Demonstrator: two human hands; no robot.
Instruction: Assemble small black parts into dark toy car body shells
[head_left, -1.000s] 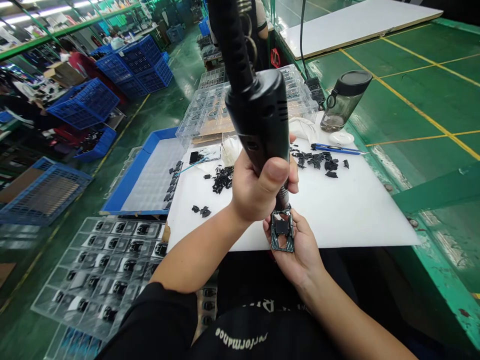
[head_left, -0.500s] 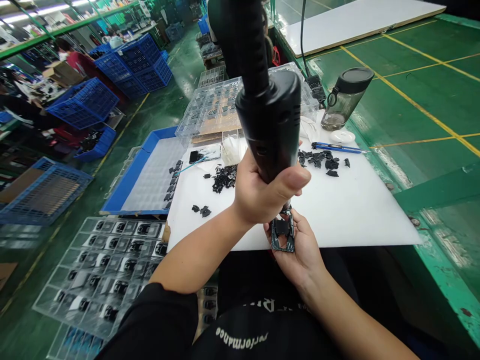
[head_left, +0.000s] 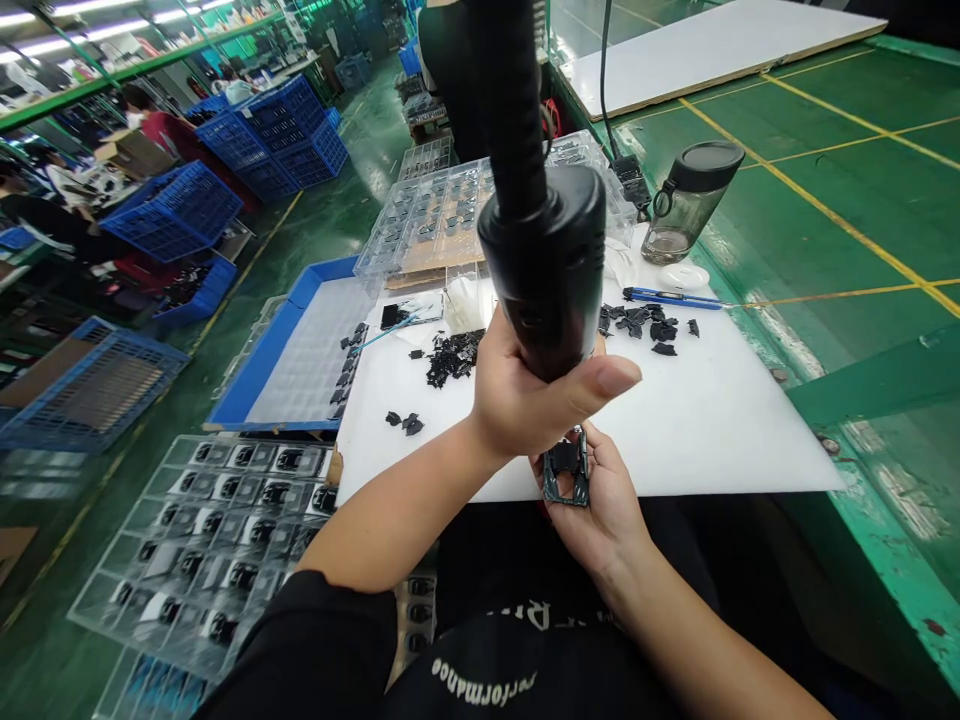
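My left hand is wrapped around a thick black corded hand tool, its thumb stretched out to the right. The tool stands nearly upright, with side vents and a ribbed sleeve at the top; its lower end is hidden behind my hand. Just below, my right hand holds a small black plastic frame with a dark flat piece across its middle. The frame's upper end is partly covered by my left hand. Both hands are over the front edge of the white work board.
Loose black pieces lie in a pile and a second group. Beyond are a blue pen-like tool, a bottle and clear trays. Left are a blue-rimmed tray and a compartment tray of parts.
My left hand and the black hand tool have shifted slightly down and right; the tip seen earlier above the frame is now hidden. My right hand and the frame have hardly moved.
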